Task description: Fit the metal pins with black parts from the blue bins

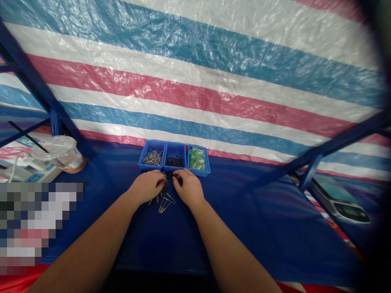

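Note:
My left hand [148, 186] is closed in a pinch just in front of the blue bins, and a thin metallic glint shows at its fingertips. Facing it, my right hand [190, 188] pinches a small black piece [174, 175], too small to make out fully. Below and between the hands, several thin metal pins [165, 204] lie loose on the blue tabletop [152, 240], some with dark ends. Behind the hands stand a bin of silver pins [152, 158], a bin of small black parts [174, 161] and a bin of green and clear pieces [198, 158].
At the left are a lidded plastic cup [65, 152] with a dark straw and a white power strip [41, 176]. A digital scale [348, 209] sits at the right. Blue metal frame bars [336, 148] flank the table, and a striped tarp [195, 81] hangs behind.

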A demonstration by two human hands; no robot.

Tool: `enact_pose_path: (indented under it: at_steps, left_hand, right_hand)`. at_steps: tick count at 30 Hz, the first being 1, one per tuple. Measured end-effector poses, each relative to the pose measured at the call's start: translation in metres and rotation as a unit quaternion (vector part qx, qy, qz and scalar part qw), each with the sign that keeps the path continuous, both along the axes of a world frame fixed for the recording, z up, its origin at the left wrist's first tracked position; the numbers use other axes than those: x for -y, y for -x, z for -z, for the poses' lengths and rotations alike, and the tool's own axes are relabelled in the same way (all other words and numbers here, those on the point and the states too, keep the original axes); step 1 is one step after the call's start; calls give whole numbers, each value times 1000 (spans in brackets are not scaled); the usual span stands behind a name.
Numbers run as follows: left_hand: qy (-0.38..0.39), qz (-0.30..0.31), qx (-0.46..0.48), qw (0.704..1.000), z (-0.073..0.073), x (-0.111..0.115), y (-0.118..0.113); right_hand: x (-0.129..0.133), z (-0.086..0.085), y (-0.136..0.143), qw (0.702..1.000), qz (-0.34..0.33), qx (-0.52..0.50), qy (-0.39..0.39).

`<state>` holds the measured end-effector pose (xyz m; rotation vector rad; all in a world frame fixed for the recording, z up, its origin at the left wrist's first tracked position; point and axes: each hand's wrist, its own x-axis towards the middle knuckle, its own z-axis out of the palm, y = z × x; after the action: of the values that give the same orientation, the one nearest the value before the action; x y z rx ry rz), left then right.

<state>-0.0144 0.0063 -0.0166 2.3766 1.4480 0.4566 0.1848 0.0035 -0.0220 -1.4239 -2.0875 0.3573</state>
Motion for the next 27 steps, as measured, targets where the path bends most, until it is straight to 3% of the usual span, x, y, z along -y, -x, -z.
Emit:
enact_pose_path:
  at_steps: [11, 27]
  left_hand:
    - [-11, -63, 8, 998, 0, 0, -3]
    - [16, -142, 12, 990, -1, 4, -10]
  right_hand:
    - [-3, 7, 21, 992, 5, 122, 31]
    - [0, 13, 24, 995, 9, 101, 6]
